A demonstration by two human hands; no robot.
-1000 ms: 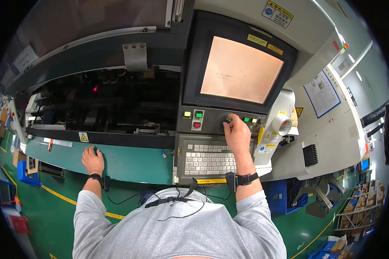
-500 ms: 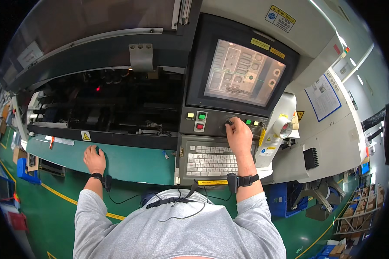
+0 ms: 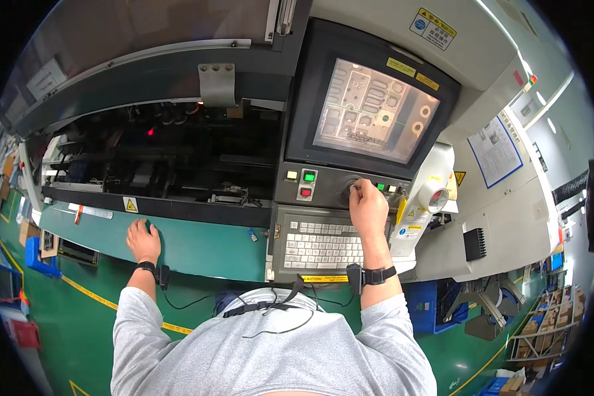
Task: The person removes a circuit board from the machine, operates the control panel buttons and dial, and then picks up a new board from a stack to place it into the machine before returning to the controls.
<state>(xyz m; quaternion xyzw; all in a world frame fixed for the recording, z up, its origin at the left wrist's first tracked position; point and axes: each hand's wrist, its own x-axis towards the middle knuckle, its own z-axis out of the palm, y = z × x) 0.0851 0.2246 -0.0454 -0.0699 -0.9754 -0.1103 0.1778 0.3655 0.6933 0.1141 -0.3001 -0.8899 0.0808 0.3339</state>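
My right hand is closed around a black joystick knob on the control panel; the fingers partly cover it. Above it, a monitor displays a magnified grey picture of pads and tracks with a green crosshair. Below the hand lies a keyboard with pale keys. My left hand rests flat on the green ledge at the machine's front, fingers apart and holding nothing. Lit green, red and yellow buttons flank the knob, among them a green button and a red button.
Behind the ledge is the machine's dark open bay with rails and a red light. A raised cover hangs over it. On the ledge lie a small blue piece and a white strip. A red push button juts out at right.
My right fingers have shifted slightly at the knob, tilting it a little. The left hand stays on the ledge. The whole view has moved very slightly.
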